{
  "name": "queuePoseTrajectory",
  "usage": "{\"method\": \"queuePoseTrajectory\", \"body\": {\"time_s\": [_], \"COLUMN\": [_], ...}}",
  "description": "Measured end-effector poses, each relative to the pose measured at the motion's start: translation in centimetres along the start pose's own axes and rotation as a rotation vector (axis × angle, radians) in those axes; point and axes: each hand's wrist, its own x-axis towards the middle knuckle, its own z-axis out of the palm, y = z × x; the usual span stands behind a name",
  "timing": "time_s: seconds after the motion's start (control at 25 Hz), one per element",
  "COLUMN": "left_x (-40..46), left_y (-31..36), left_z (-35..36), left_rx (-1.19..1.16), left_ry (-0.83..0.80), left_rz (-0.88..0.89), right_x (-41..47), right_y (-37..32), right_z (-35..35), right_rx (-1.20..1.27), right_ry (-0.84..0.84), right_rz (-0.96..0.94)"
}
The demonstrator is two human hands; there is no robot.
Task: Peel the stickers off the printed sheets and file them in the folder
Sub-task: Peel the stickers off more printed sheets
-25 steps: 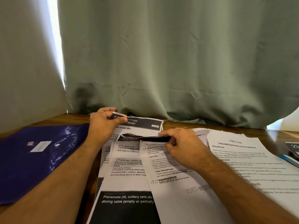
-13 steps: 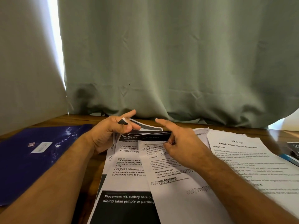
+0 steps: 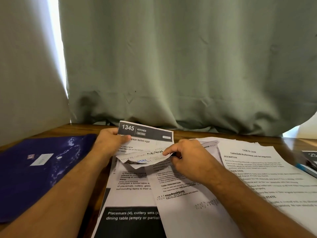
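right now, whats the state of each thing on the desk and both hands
left hand: pinches the 1345 sheet's top corner, thumb on its face
1345 sheet: lifted, tilted up
right hand: pinches the strip's right end
strip: curled, scribbled side up
folder: shut, flat, left of the sheets
other sheets: flat, overlapping
curtain: drawn, with a gap at left

The brown wooden surface [image 3: 82,130] carries a glossy dark-blue plastic folder [image 3: 34,176]; right of the folder lie overlapping white printed paper sheets [image 3: 257,170].
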Motion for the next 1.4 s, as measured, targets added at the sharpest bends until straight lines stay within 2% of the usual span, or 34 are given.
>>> {"method": "queuePoseTrajectory", "body": {"time_s": [0.12, 0.32, 0.56, 0.88, 1.04, 1.28, 1.4], "left_x": [-0.1, -0.6, -1.4, -0.9, -0.5, -0.3, -1.0], "left_y": [0.3, 1.1, 1.3, 1.3, 0.9, 1.6, 2.6], "left_z": [0.2, 0.4, 0.5, 0.4, 0.1, -0.9, -1.1], "left_rx": [-0.183, -0.279, -0.114, -0.063, 0.049, -0.113, -0.125], "left_ry": [0.034, -0.175, -0.294, -0.267, -0.083, 0.294, 0.394], "left_rz": [-0.042, -0.005, 0.015, -0.004, 0.024, 0.164, 0.244], "right_x": [-0.1, 0.0, 0.8, 2.2, 2.1, 2.0, 1.9], "right_y": [0.2, 0.3, 0.5, 0.4, 0.3, 0.1, 0.1], "right_z": [-0.1, -0.3, 0.3, 1.1, 1.4, 1.2, 1.2], "right_rx": [0.011, 0.017, 0.039, 0.047, 0.037, 0.006, 0.005], "right_ry": [0.03, 0.059, 0.13, 0.137, 0.165, 0.157, 0.144], "right_rz": [-0.006, -0.002, -0.021, -0.023, -0.049, -0.065, -0.043]}}
